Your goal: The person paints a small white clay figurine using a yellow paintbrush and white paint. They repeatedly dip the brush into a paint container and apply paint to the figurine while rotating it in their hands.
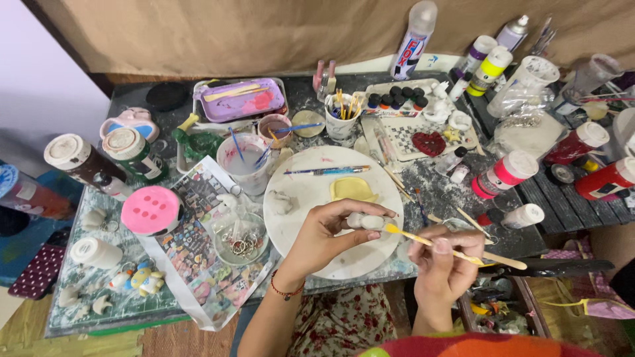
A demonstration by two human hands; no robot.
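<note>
I am holding a small white clay piece (368, 221) pinched between the thumb and fingertips of my left hand (322, 238), just over the 3 o'clock edge of the round white board (311, 248). My left wrist, wearing a red bead bracelet (286, 290), is bending upward from 7 o'clock, the palm turning to the right. My right hand (442, 261) is coming in from 5 o'clock, fingers curling tight around a wooden-handled paintbrush (456, 253) in a pencil grip; its yellow tip (391, 229) is touching the clay piece at its right end. The handle is slanting away toward 4 o'clock.

On the board, at 12 o'clock from the piece, a flat yellow clay shape (353, 189) is lying, with a blue brush (327, 170) resting beyond it and a small grey lump (282, 201) at 9 o'clock. Further out at 9 o'clock, a clear bowl of metal rings (241, 242) is sitting on a printed sheet (192, 251), beside a pink lid (151, 210). At 11 o'clock a cup of cloudy water (243, 162) is holding brushes. At 2 o'clock, a red heart (428, 143) is lying on a patterned mat, with paint bottles (506, 173) standing farther out.
</note>
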